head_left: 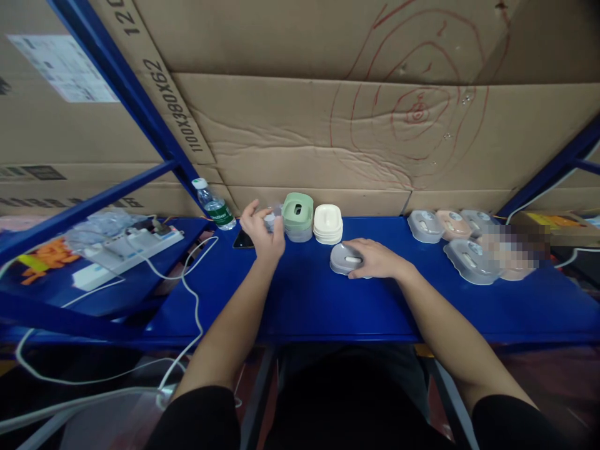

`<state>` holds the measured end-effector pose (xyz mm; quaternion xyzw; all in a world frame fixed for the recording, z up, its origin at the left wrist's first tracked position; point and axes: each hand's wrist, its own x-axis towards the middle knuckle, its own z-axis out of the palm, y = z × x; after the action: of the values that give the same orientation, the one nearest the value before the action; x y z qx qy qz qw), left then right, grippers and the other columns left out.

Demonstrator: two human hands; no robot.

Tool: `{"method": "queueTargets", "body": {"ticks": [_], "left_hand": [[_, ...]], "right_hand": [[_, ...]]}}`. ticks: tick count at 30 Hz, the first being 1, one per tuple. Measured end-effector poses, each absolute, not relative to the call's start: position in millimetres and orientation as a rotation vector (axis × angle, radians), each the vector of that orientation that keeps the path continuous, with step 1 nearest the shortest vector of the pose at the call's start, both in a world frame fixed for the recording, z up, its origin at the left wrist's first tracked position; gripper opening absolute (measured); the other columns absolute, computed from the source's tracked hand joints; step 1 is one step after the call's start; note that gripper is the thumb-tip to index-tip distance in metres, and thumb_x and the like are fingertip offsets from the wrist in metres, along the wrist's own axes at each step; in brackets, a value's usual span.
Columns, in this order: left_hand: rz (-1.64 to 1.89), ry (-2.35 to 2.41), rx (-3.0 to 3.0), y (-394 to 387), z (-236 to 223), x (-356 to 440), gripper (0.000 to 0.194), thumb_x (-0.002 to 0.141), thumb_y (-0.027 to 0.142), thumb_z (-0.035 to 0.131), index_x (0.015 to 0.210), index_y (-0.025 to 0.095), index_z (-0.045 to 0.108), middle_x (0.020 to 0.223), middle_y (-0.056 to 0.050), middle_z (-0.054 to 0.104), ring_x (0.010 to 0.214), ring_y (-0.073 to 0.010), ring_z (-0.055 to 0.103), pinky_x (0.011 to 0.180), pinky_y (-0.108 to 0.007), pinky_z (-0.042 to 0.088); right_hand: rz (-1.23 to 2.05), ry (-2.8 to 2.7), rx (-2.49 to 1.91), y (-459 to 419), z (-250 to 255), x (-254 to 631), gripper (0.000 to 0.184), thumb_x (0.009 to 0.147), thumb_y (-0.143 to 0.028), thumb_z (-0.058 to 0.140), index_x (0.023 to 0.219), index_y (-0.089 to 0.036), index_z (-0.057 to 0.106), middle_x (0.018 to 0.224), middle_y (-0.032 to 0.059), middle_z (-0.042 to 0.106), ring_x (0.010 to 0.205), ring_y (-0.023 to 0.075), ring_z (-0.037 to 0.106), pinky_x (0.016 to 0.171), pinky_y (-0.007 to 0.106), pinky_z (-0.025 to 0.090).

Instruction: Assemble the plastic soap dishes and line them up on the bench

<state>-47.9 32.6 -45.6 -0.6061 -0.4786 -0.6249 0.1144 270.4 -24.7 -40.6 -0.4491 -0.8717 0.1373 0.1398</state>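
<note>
The right hand (375, 259) clasped a rounded grey plastic box (340, 260) on the blue surface (304, 300); the left hand (265, 232), fingers parted, adjoined a translucent plastic piece (270, 219), its grip indiscernible.

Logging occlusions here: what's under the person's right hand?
A grey container shows its left part and a white strip. The right hand covers its right side; what lies there cannot be seen.

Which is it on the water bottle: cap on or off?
On: a white cap covers the top of the water bottle, to the left of the left hand.
</note>
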Motion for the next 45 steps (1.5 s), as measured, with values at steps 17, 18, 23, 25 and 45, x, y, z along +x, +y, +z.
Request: {"method": "queueTargets", "body": {"ticks": [17, 18, 23, 25, 45], "left_hand": [[-1.012, -0.783, -3.012, -6, -46, 2, 0.073, 0.076, 0.06, 0.081, 0.135, 0.023, 0.06, 0.139, -0.015, 0.059, 0.124, -0.0319, 0.063, 0.102, -0.05, 0.056], [-1.015, -0.772, -3.011, -6, -46, 2, 0.074, 0.075, 0.059, 0.082, 0.135, 0.022, 0.06, 0.14, -0.016, 0.058, 0.125, -0.032, 0.063, 0.102, -0.05, 0.056], [-0.98, -0.739, -3.013, -6, -47, 2, 0.088, 0.068, 0.059, 0.087, 0.142, 0.022, 0.055, 0.143, -0.018, 0.056, 0.13, -0.0347, 0.06, 0.103, -0.051, 0.056], [-0.994, -0.755, -3.019, -6, -46, 3, 0.086, 0.071, 0.059, 0.085, 0.143, 0.024, 0.053, 0.142, -0.017, 0.057, 0.131, -0.0344, 0.059, 0.105, -0.052, 0.054], [-1.392, -0.759, -2.726, 0, -49, 0, 0.078, 0.091, 0.056, 0.068, 0.154, 0.021, 0.037, 0.122, -0.016, 0.07, 0.098, -0.0261, 0.073, 0.085, -0.042, 0.062]], "right_hand": [[0.675, -2.293, -1.018, -29, -28, 267, 0.087, 0.071, -0.047, 0.088, 0.149, -0.03, 0.055, 0.146, 0.01, 0.06, 0.133, 0.0347, 0.057, 0.113, 0.055, 0.044], [0.68, -2.285, -1.02, -29, -28, 267, 0.086, 0.07, -0.046, 0.088, 0.148, -0.03, 0.055, 0.146, 0.0102, 0.06, 0.133, 0.0346, 0.058, 0.113, 0.055, 0.044], [0.774, -2.219, -0.997, -26, -31, 269, 0.081, 0.07, -0.048, 0.089, 0.144, -0.03, 0.06, 0.142, 0.0089, 0.063, 0.13, 0.0334, 0.06, 0.111, 0.055, 0.047], [0.83, -2.186, -0.963, -26, -31, 269, 0.08, 0.071, -0.049, 0.088, 0.143, -0.031, 0.059, 0.143, 0.0078, 0.064, 0.131, 0.0324, 0.06, 0.113, 0.055, 0.046], [0.843, -1.355, -1.053, -22, -29, 268, 0.061, 0.082, -0.083, 0.058, 0.078, -0.022, 0.062, 0.051, -0.0036, 0.056, 0.035, 0.0137, 0.052, 0.029, 0.024, 0.038]]}}
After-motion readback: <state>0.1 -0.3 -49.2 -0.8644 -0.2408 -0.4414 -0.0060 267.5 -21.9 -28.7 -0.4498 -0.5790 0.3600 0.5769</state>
